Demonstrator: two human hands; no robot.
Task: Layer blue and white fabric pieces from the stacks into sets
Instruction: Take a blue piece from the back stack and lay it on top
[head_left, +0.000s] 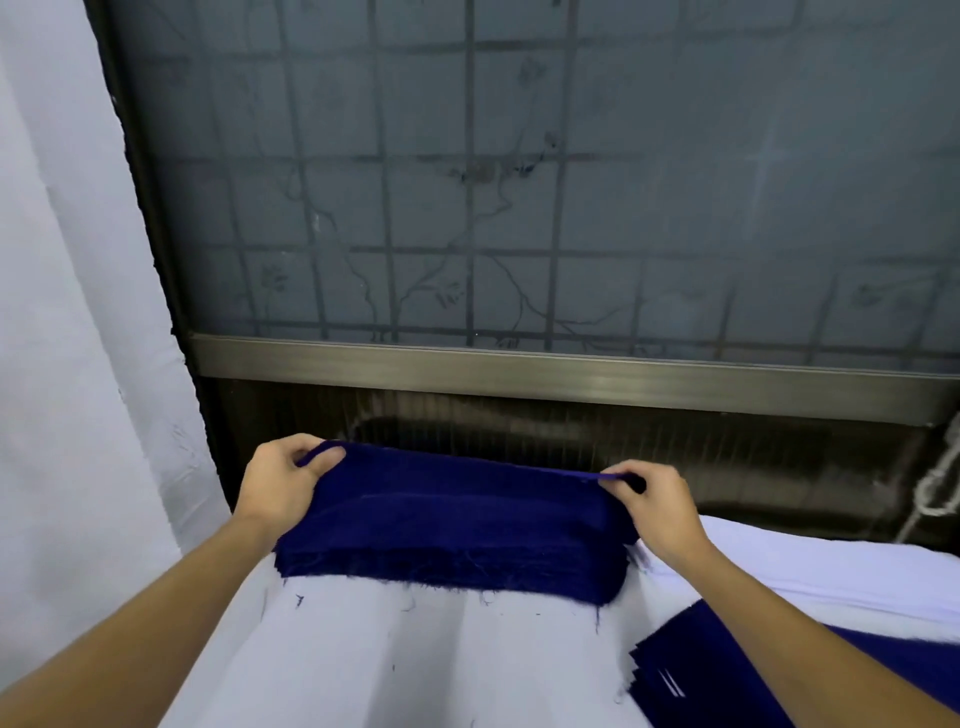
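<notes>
A thick stack of dark blue fabric pieces (452, 540) lies on a white cloth surface (395, 660), its frayed edge toward me. My left hand (283, 480) pinches the far left corner of the top blue piece between thumb and fingers. My right hand (657, 506) pinches the far right corner of the same top piece, whose far edge is lifted slightly off the stack. At the lower right lies a second pile of blue pieces (701, 670), with thin white edges showing between them, partly hidden by my right forearm.
White fabric (810, 566) is piled at the right behind my right arm. A frosted window with a metal grid (519, 182) and a metal sill (571, 374) stands close behind the stack. A white curtain (67, 312) hangs at the left.
</notes>
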